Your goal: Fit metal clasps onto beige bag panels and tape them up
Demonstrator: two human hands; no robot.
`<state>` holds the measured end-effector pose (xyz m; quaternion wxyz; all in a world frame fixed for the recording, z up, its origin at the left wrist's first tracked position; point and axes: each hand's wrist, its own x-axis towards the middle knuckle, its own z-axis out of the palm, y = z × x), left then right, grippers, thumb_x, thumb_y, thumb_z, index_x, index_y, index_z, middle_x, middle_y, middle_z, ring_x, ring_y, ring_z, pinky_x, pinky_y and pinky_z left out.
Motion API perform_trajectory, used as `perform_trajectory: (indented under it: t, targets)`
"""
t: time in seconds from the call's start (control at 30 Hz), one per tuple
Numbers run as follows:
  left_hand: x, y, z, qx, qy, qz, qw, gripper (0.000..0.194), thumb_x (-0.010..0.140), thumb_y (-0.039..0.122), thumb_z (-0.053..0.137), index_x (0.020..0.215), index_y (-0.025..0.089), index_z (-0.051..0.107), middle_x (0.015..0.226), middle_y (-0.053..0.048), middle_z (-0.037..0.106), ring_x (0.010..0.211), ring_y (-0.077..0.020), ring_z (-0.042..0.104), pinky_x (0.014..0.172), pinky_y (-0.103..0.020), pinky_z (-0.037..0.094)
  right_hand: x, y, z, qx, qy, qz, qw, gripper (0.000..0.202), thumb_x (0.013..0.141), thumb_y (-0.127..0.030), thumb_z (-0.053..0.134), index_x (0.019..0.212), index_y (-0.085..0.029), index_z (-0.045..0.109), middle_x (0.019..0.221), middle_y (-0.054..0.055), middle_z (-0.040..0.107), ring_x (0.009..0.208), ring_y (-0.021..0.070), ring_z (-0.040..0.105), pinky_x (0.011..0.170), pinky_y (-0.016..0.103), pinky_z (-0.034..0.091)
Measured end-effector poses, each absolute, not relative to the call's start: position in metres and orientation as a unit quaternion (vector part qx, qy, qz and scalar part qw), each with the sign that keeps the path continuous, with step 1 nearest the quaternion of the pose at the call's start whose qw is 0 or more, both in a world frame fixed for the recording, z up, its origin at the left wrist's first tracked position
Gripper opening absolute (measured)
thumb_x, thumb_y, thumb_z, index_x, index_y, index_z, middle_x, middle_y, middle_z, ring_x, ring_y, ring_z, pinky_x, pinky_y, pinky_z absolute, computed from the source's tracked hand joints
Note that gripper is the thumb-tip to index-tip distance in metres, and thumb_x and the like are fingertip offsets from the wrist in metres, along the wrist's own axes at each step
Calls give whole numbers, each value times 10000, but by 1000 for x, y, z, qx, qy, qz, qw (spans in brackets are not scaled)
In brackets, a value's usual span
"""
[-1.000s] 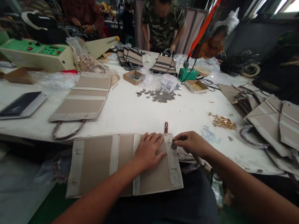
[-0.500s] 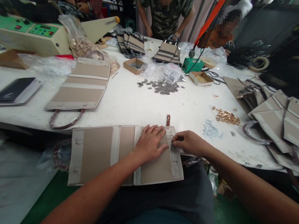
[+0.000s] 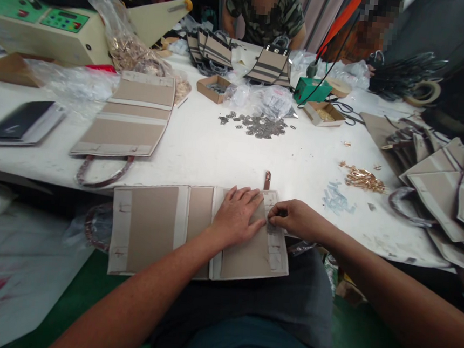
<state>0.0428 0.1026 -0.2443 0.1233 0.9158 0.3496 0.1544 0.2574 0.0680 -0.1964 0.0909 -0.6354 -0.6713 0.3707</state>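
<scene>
One bag panel (image 3: 154, 216) under one left hand (image 3: 238, 218), fingers spread; one right hand (image 3: 296, 218), pinch contents unclear

dark booklet (image 3: 19, 121) on the left — a green-panelled machine (image 3: 71, 42) behind; far right, a tape roll (image 3: 435, 94).

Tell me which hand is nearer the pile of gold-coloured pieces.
The right. The right hand is at the right end of the panel, left of and below the gold-coloured pieces in view; the left hand rests flat on the panel, farther left.
</scene>
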Motion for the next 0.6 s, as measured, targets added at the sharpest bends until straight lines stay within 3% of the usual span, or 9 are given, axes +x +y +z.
perform_trajectory:
  t: [0.47, 0.6]
  targets:
    - [44, 105, -246, 919, 341, 146, 132, 813, 884, 703, 526, 1504, 190, 414, 1584, -105, 429, 1468, -319, 316, 1259, -517, 119, 248, 70, -192, -629, -715, 303, 38, 148, 817, -204, 614, 851, -206, 759, 819, 13, 736, 737, 162, 613, 686, 251, 414]
    - [45, 106, -247, 919, 341, 150, 131, 820, 882, 719, 532, 1502, 194, 424, 1580, -101, 438, 1467, -316, 320, 1259, -512, 125, 250, 69, -194, -630, -718, 292, 56, 148, 807, -193, 612, 852, -207, 751, 846, 14, 736, 773, 164, 620, 728, 261, 422]
